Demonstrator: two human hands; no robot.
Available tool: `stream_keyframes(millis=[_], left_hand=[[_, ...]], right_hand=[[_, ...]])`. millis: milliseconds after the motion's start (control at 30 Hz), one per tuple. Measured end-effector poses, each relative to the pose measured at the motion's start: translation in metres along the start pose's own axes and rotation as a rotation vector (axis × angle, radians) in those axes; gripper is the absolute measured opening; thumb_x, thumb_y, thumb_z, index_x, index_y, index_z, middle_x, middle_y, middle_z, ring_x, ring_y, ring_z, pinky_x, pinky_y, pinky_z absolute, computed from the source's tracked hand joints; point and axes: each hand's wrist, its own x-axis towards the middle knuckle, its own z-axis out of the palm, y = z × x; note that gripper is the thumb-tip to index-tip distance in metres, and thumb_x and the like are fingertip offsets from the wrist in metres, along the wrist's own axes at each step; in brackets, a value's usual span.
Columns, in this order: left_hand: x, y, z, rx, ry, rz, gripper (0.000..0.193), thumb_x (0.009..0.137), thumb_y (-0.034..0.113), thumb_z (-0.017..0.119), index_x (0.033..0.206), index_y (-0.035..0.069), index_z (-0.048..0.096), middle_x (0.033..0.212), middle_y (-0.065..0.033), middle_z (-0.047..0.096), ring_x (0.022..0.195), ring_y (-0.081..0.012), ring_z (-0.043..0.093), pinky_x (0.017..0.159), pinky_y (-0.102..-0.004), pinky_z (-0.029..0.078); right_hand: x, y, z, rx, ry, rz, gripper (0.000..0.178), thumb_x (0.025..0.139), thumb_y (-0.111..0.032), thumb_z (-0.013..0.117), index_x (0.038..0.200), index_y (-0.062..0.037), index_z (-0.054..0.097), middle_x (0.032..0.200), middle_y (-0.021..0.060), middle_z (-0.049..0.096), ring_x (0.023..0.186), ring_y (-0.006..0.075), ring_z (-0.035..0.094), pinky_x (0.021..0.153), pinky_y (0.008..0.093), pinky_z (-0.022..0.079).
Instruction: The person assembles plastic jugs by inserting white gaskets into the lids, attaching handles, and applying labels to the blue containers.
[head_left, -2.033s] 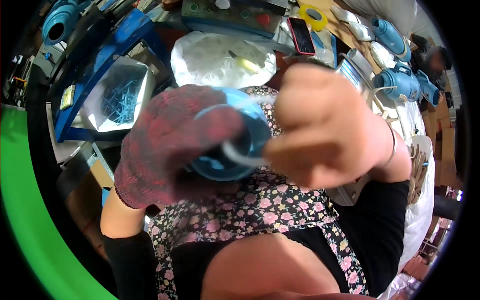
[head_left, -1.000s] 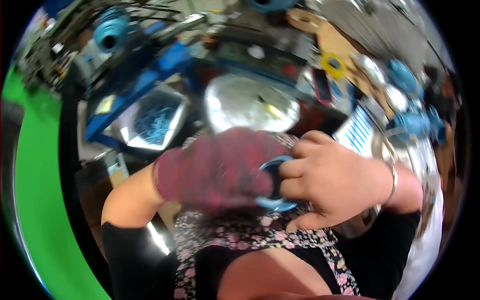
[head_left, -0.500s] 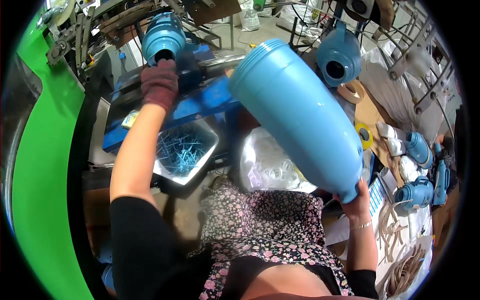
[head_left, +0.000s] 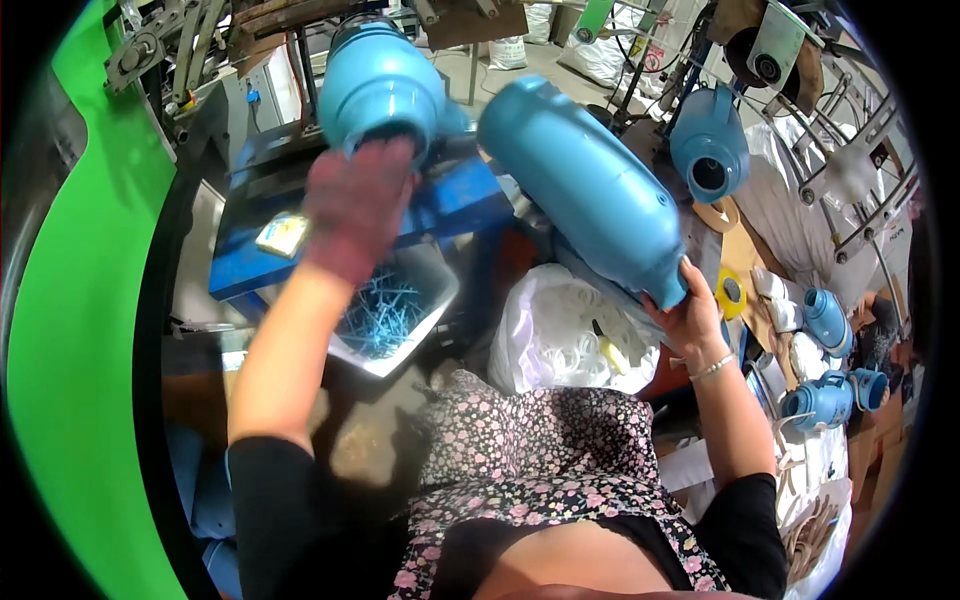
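Observation:
My left hand (head_left: 362, 205), in a dark red glove and smeared by motion, has its fingers at the open mouth of a blue plastic thermos shell (head_left: 382, 85). The fingers seem hooked over its rim, and their tips are hidden in the dark opening. Bare and wearing a bracelet, my right hand (head_left: 690, 320) is closed round the narrow neck of a second blue thermos shell (head_left: 580, 180). That shell slants up and left, its wide end away from me. A third blue shell (head_left: 708, 145) hangs at the machine on the far right, its mouth facing me.
Below the blue machine bed (head_left: 460, 205) sits a white-lined bin (head_left: 440, 300) of thin blue plastic sprues. Beside it, a white bag (head_left: 515, 335) holds clear ring-like pieces. Yellow tape (head_left: 733, 290) and several blue shells (head_left: 825, 400) lie at right. A green panel (head_left: 100, 330) borders the left.
The shell at my left hand has come closer and to the right. My right hand has moved the other shell up and farther from me, turning its side. The view has shifted slightly.

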Motion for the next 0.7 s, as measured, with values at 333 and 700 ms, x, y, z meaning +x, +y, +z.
stream_keyframes(millis=[333,700], left_hand=[[-0.192,-0.012,-0.167,-0.027,0.413,-0.546,0.026,0.094,0.002,0.054,0.12,-0.001,0.057,0.122,-0.0234,0.057,0.108,-0.0357,0.058,0.088,-0.0387,0.05],[-0.33,0.002,-0.193,-0.226,-0.001,-0.824,0.04,0.099,0.026,0.047,0.126,-0.004,0.05,0.117,-0.0176,0.056,0.101,-0.0239,0.055,0.088,-0.0366,0.046]], right_hand=[[0.008,0.038,0.207,-0.094,-0.498,-0.033,0.051,0.089,-0.037,0.062,0.128,-0.0089,0.047,0.126,0.0094,0.052,0.111,0.023,0.053,0.096,0.0439,0.044],[0.09,0.029,0.394,0.173,-0.513,0.023,0.058,0.091,-0.045,0.05,0.136,-0.0101,0.038,0.128,0.0129,0.049,0.108,0.03,0.056,0.074,0.0451,0.057]])
